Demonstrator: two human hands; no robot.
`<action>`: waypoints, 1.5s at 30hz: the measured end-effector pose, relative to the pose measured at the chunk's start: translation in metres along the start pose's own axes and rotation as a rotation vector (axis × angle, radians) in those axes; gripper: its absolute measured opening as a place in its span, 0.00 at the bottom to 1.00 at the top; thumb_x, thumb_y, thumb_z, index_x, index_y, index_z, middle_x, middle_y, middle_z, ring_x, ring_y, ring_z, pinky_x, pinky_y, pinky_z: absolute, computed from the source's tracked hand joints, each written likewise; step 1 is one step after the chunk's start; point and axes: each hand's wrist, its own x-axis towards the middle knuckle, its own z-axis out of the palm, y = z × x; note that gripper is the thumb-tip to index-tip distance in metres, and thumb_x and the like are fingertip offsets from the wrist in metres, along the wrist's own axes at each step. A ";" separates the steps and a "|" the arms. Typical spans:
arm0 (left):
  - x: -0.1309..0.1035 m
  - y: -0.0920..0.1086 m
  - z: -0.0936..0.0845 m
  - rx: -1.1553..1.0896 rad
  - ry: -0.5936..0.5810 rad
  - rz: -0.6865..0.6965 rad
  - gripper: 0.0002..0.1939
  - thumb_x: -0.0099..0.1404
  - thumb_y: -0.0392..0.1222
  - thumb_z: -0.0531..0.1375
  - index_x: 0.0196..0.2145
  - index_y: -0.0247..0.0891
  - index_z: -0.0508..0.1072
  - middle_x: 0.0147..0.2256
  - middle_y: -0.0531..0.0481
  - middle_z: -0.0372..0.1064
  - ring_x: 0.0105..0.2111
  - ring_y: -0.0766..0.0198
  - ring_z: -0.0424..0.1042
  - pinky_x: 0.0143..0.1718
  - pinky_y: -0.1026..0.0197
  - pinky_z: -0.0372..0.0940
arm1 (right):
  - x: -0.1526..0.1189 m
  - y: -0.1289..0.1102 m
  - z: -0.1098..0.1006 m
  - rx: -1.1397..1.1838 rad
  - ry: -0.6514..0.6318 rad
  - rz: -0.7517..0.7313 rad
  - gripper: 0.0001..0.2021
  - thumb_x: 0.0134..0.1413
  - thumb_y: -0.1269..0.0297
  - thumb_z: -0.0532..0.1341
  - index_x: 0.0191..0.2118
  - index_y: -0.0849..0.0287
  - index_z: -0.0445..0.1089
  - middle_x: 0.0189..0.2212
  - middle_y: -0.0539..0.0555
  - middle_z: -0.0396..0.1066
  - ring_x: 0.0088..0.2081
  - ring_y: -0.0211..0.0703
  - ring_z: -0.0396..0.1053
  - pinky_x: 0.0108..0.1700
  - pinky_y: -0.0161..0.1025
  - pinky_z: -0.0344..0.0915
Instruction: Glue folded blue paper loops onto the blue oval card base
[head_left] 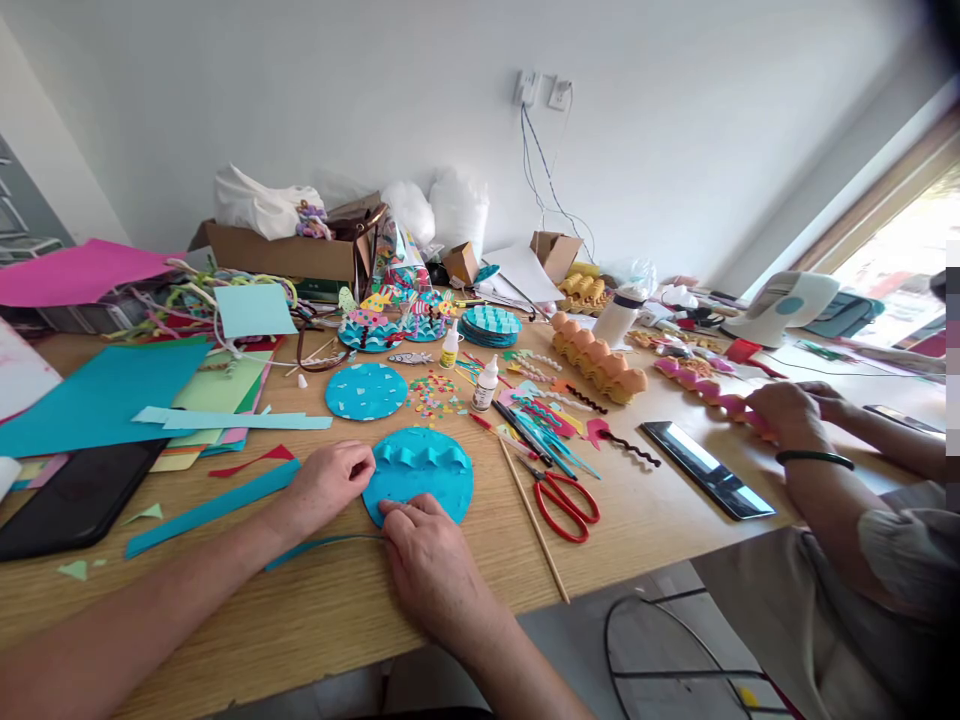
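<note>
Both hands, left hand (pixel 330 482) and right hand (pixel 427 560), press flat on the blue disc (pixel 420 478) on the table (pixel 337 600) before me, wave strip glued, lower part I judge unfinished.

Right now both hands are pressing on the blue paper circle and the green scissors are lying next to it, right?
Almost. The scissors are red, not green, as the head view shows. The rest holds: the left hand and the right hand both press on the blue paper circle, and the scissors lie on the table just to its right.
</note>
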 end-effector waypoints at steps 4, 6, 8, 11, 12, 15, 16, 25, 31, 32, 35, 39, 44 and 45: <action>-0.001 -0.002 0.000 0.026 -0.010 0.023 0.09 0.61 0.34 0.50 0.24 0.38 0.64 0.25 0.54 0.66 0.27 0.66 0.67 0.30 0.65 0.60 | 0.000 0.000 0.000 0.003 0.004 -0.003 0.06 0.54 0.77 0.56 0.30 0.60 0.65 0.34 0.51 0.72 0.32 0.40 0.64 0.38 0.36 0.57; -0.003 -0.004 0.000 0.054 -0.031 0.061 0.10 0.62 0.35 0.50 0.25 0.38 0.66 0.27 0.53 0.67 0.29 0.66 0.68 0.32 0.65 0.61 | 0.000 0.000 0.000 0.005 0.000 -0.006 0.07 0.54 0.77 0.55 0.30 0.60 0.65 0.34 0.51 0.72 0.32 0.39 0.64 0.38 0.36 0.57; -0.004 -0.006 0.002 0.090 -0.053 0.107 0.09 0.63 0.35 0.49 0.28 0.38 0.67 0.30 0.52 0.68 0.32 0.65 0.68 0.35 0.64 0.62 | 0.000 0.000 0.000 0.006 -0.002 -0.009 0.07 0.53 0.78 0.55 0.30 0.60 0.65 0.34 0.51 0.72 0.32 0.39 0.64 0.38 0.37 0.57; -0.006 -0.007 0.006 0.158 -0.081 0.163 0.10 0.64 0.33 0.48 0.30 0.38 0.67 0.33 0.51 0.67 0.34 0.64 0.68 0.37 0.63 0.63 | 0.000 0.000 0.000 0.012 0.000 -0.013 0.07 0.54 0.77 0.55 0.30 0.60 0.65 0.34 0.51 0.72 0.32 0.39 0.64 0.38 0.37 0.58; -0.006 -0.007 0.006 0.183 -0.089 0.176 0.10 0.64 0.32 0.48 0.30 0.38 0.67 0.32 0.50 0.66 0.34 0.64 0.68 0.36 0.63 0.63 | 0.000 0.000 0.000 0.014 0.002 -0.012 0.07 0.54 0.77 0.55 0.30 0.60 0.65 0.34 0.51 0.72 0.32 0.39 0.64 0.38 0.37 0.58; -0.007 -0.004 0.005 0.257 -0.115 0.217 0.12 0.64 0.29 0.46 0.29 0.38 0.66 0.30 0.51 0.64 0.31 0.63 0.67 0.33 0.63 0.63 | -0.001 0.000 0.001 0.015 0.009 -0.011 0.07 0.54 0.78 0.54 0.30 0.59 0.64 0.34 0.51 0.72 0.32 0.40 0.64 0.38 0.37 0.58; -0.007 -0.003 0.003 0.278 -0.123 0.232 0.12 0.63 0.28 0.46 0.29 0.38 0.66 0.30 0.50 0.64 0.30 0.62 0.67 0.32 0.62 0.63 | -0.001 0.000 0.001 0.014 0.012 -0.013 0.08 0.54 0.78 0.54 0.30 0.59 0.64 0.34 0.51 0.72 0.32 0.40 0.64 0.38 0.37 0.58; -0.005 0.003 -0.003 0.407 -0.163 0.335 0.12 0.61 0.25 0.48 0.31 0.36 0.67 0.31 0.48 0.67 0.32 0.59 0.68 0.31 0.60 0.64 | 0.000 0.001 0.002 0.006 0.010 -0.012 0.08 0.52 0.78 0.55 0.29 0.58 0.63 0.32 0.51 0.72 0.32 0.40 0.62 0.37 0.37 0.57; -0.005 -0.001 0.001 0.412 -0.137 0.320 0.11 0.62 0.25 0.50 0.32 0.37 0.67 0.32 0.49 0.68 0.33 0.61 0.69 0.33 0.61 0.63 | 0.000 0.001 0.000 -0.001 -0.001 -0.019 0.07 0.52 0.78 0.56 0.29 0.60 0.64 0.32 0.51 0.72 0.31 0.40 0.63 0.37 0.36 0.57; -0.004 -0.001 0.002 0.410 -0.128 0.310 0.11 0.62 0.25 0.49 0.31 0.37 0.67 0.31 0.49 0.68 0.33 0.61 0.69 0.32 0.62 0.63 | 0.000 0.001 0.000 0.002 -0.002 -0.020 0.07 0.52 0.78 0.56 0.29 0.60 0.64 0.32 0.51 0.72 0.31 0.40 0.63 0.37 0.36 0.57; -0.004 -0.003 0.005 0.400 -0.104 0.275 0.11 0.63 0.26 0.49 0.30 0.37 0.66 0.29 0.49 0.67 0.31 0.61 0.69 0.32 0.61 0.63 | 0.000 0.001 0.000 0.008 0.002 -0.020 0.08 0.53 0.79 0.54 0.28 0.59 0.64 0.32 0.51 0.72 0.31 0.40 0.63 0.37 0.36 0.57; -0.002 -0.003 0.007 0.374 -0.086 0.238 0.10 0.64 0.29 0.49 0.30 0.37 0.66 0.30 0.49 0.68 0.32 0.62 0.69 0.32 0.62 0.63 | 0.000 0.000 0.000 0.008 0.006 -0.021 0.08 0.53 0.79 0.54 0.28 0.59 0.64 0.33 0.51 0.72 0.31 0.39 0.63 0.38 0.36 0.57; -0.002 -0.002 0.006 0.350 -0.073 0.205 0.11 0.66 0.32 0.47 0.30 0.37 0.66 0.29 0.50 0.67 0.31 0.63 0.69 0.31 0.63 0.62 | 0.000 0.000 0.001 0.014 0.010 -0.027 0.09 0.54 0.79 0.53 0.29 0.59 0.64 0.33 0.51 0.72 0.31 0.39 0.64 0.38 0.36 0.58; -0.002 -0.002 0.006 0.348 -0.075 0.201 0.12 0.66 0.32 0.47 0.29 0.37 0.66 0.29 0.50 0.67 0.30 0.63 0.69 0.31 0.63 0.62 | 0.000 0.000 0.001 0.017 0.012 -0.027 0.09 0.54 0.79 0.53 0.29 0.59 0.64 0.33 0.51 0.72 0.31 0.39 0.64 0.38 0.36 0.58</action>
